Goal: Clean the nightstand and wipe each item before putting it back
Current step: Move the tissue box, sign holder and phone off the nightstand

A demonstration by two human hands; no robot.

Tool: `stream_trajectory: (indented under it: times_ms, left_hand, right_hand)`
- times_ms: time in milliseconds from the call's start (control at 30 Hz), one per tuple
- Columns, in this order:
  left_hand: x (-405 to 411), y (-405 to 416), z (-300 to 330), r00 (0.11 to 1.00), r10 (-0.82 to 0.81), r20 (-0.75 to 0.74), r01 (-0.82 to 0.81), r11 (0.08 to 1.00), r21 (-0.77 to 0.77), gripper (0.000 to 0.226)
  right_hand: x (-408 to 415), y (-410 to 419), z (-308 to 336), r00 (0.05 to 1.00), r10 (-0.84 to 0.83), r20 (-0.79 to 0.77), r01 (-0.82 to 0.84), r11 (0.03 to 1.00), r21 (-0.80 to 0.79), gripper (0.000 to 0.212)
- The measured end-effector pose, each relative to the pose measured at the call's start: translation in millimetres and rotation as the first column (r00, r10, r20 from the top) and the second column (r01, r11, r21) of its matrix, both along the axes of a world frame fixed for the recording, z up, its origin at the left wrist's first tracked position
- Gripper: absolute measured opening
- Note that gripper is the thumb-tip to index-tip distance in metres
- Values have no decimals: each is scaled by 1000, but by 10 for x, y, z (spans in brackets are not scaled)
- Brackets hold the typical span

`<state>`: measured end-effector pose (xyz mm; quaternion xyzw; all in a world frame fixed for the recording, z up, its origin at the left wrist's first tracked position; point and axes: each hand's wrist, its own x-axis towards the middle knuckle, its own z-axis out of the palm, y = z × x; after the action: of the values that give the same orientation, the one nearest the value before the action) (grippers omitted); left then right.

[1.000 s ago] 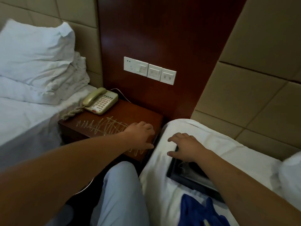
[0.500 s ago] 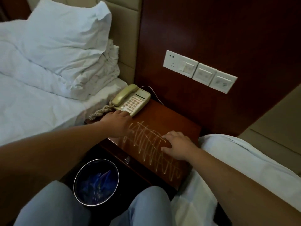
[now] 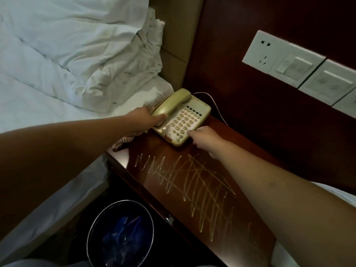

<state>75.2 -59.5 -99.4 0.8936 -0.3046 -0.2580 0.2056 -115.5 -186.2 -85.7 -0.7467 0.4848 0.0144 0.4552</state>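
Both hands have moved from the scribbled dark wooden bench (image 3: 192,170) to the cream plastic telephone (image 3: 183,120): left hand (image 3: 148,118) grips its handset end, right hand (image 3: 204,138) clasps its near corner; lift-off appears imminent.

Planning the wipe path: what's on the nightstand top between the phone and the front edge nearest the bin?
In the head view, only pale zigzag scribble marks cover the nightstand top between the phone and its front edge; no object lies there, though the right forearm crosses above it.

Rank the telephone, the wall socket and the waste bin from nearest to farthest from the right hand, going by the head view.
1. The telephone: the right hand touches its near right corner, at the back of the nightstand.
2. The wall socket: up on the wood panel, beyond the hand and to the right.
3. The waste bin: down on the floor, at the nightstand's left front.
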Motion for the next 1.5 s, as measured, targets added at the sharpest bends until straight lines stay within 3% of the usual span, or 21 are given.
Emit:
stream_trajectory:
  times_ms: [133, 233, 333, 400, 467, 533, 633, 700, 867, 1033, 1200, 1500]
  left_hand:
    - [144, -141, -157, 985, 84, -151, -93, 994, -54, 96]
    - [237, -185, -141, 943, 123, -310, -152, 986, -70, 93]
    - [265, -145, -61, 887, 90, -453, -159, 980, -116, 76]
    - [286, -100, -50, 832, 84, -548, -170, 979, -109, 104]
    - [373, -73, -191, 784, 89, -614, -203, 972, -118, 116]
    - [323, -12, -180, 738, 80, -670, -215, 969, -121, 109]
    - [-5, 95, 152, 697, 30, -717, -216, 962, -169, 74]
    - [-153, 117, 328, 693, -3, -721, -199, 961, -194, 64]
    - [-771, 122, 1039, 799, -1, -601, -153, 967, -206, 49]
    - [-1461, 157, 1556, 812, -20, -583, -114, 975, -192, 75]
    - [-2274, 145, 1875, 888, -134, -440, 25, 969, -245, 111]
    - [-3740, -58, 2020, 841, -268, -471, 154, 951, -266, 111]
  right_hand:
    - [183, -102, -158, 965, -241, 104, 210, 948, 239, 33]
    - [156, -188, -168, 945, -295, 139, 237, 914, 329, 37]
    - [118, -246, -155, 929, -338, 152, 240, 860, 450, 40]
    - [82, -259, -156, 919, -359, 162, 236, 832, 503, 38]
    - [15, -260, -155, 925, -348, 153, 233, 837, 495, 39]
    - [-74, -237, -139, 935, -327, 141, 226, 851, 474, 41]
    - [-280, -197, -24, 936, -316, 153, 221, 869, 443, 32]
    - [-435, -183, 103, 938, -301, 171, 208, 886, 413, 29]
    - [-1003, -152, 646, 921, -312, 234, 204, 897, 392, 27]
    - [-1806, -54, 1179, 908, -318, 273, 220, 916, 334, 26]
    - [-2744, 49, 1574, 881, -346, 322, 253, 921, 297, 26]
    - [-4368, 95, 1788, 841, -437, 320, 373, 895, 243, 18]
